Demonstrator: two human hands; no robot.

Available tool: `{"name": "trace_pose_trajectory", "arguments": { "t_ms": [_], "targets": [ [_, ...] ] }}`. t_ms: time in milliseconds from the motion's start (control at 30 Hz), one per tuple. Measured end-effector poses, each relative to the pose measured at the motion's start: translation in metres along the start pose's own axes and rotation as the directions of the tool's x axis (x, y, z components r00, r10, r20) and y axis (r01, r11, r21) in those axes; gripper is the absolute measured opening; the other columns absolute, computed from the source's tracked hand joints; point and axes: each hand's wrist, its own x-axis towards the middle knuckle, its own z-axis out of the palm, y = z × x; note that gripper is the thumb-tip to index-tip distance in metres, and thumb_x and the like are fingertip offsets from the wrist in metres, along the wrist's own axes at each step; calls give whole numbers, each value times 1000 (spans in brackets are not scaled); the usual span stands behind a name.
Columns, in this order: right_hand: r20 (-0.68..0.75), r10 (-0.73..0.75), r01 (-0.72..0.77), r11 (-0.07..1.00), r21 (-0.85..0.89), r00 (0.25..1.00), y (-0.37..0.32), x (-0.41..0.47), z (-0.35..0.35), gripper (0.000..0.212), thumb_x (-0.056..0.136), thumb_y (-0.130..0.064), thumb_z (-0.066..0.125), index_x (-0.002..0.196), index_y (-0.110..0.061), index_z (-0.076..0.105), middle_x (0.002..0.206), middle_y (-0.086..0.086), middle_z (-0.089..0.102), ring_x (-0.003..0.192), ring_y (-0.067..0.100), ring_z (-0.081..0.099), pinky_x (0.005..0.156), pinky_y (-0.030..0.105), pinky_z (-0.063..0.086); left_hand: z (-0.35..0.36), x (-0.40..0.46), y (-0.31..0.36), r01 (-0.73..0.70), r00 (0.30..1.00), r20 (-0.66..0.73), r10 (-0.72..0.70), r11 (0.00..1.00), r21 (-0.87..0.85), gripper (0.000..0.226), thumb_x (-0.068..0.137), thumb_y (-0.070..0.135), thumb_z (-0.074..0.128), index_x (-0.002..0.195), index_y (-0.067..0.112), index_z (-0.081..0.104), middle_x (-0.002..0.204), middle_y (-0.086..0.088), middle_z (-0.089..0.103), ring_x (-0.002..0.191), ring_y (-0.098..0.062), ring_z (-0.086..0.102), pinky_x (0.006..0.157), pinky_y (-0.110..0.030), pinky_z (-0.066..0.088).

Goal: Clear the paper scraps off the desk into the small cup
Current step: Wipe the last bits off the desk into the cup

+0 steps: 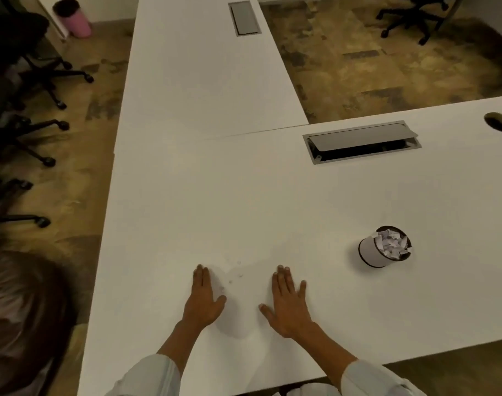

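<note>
Dim, warm light; soft focus throughout, wide-angle bending at edges, faint shadows on the desk.

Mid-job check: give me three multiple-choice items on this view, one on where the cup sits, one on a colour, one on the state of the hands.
1. Where does the small cup stand relative to the hands?
A. To the right of the right hand
B. Between the two hands
C. To the left of the left hand

2. What colour is the bin on the floor at far left?
A. Green
B. Pink
C. Blue

3. How are the left hand and right hand placed?
A. Both closed in fists
B. One lifting the cup
C. Both open and flat on the desk

Answers: 1 A, the cup is beyond the right hand; 2 B, its side is pink; 3 C, fingers are spread, palms down.
</note>
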Motion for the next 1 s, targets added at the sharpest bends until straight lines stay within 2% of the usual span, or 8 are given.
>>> {"name": "trace_pose_trajectory", "arguments": {
  "t_ms": [233, 333, 433, 533, 700, 800, 900, 1000],
  "targets": [
    [37, -170, 174, 967, -187, 985, -55, 37, 9, 94, 86, -68, 21, 150, -11, -18, 158, 11, -29, 142, 30, -33, 111, 68, -14, 16, -8, 27, -165, 979, 78, 188, 958, -235, 87, 89, 10, 49, 151, 14, -12, 162, -1, -12, 144, -3, -7, 114, -17, 2],
    [-20, -199, 197, 977, -87, 980, -69, 55, -2, 96, 83, -72, 15, 151, -10, -13, 158, 7, -25, 145, 24, -28, 117, 60, -10, -9, -2, 16, -129, 992, -51, 118, 930, -344, 83, 90, 8, 50, 152, 15, -3, 162, 0, 0, 146, -7, 3, 116, -22, 6],
    [-115, -183, 195, 975, 108, 976, -70, 66, -10, 102, 84, -74, 32, 152, -9, -9, 159, 3, -21, 148, 18, -20, 121, 44, -6, -37, 2, -17, -86, 989, -142, 40, 939, -334, 82, 89, 9, 55, 152, 11, 3, 162, -4, 9, 149, -17, 10, 117, -27, 11],
    [-36, -272, 273, 962, 27, 962, -75, 77, -18, 107, 84, -69, 46, 152, -9, -12, 160, 9, -20, 149, 24, -19, 123, 42, -4, -57, 1, -56, -63, 992, -122, 33, 964, -259, 82, 90, 11, 57, 152, 10, 4, 162, -8, 10, 149, -21, 13, 119, -30, 13],
    [32, -394, 390, 892, -229, 919, -100, 78, -18, 69, 100, -37, 44, 152, -6, 13, 161, 22, 3, 149, 39, 3, 123, 49, 12, -66, -5, -88, -8, 996, -93, -7, 987, -162, 85, 88, 14, 59, 152, 12, 4, 160, -9, 17, 146, -28, 24, 117, -40, 27],
    [-53, -546, 482, 778, -404, 836, -92, 61, -10, 49, 79, -13, 73, 126, -5, 61, 133, 19, 59, 113, 33, 62, 88, 34, 57, -64, -8, -84, -19, 994, -105, 4, 989, -147, 86, 86, 13, 61, 152, 12, 6, 158, -10, 24, 142, -29, 32, 112, -42, 34],
    [-103, -622, 528, 731, -431, 776, -75, 45, -7, 44, 58, -8, 82, 101, -9, 73, 104, 3, 71, 82, 17, 66, 47, 19, 53, -63, -7, -73, -27, 995, -98, 12, 987, -157, 86, 84, 11, 60, 152, 13, 7, 157, -8, 27, 141, -27, 35, 111, -41, 37],
    [-96, -606, 510, 735, -446, 790, -57, 33, -14, 33, 55, -6, 81, 86, -14, 71, 86, -4, 66, 72, 12, 62, 33, 17, 41, -64, -3, -58, -50, 996, -78, 36, 982, -183, 84, 84, 9, 59, 152, 13, 9, 158, -5, 26, 140, -24, 38, 111, -41, 38]
  ]
}}
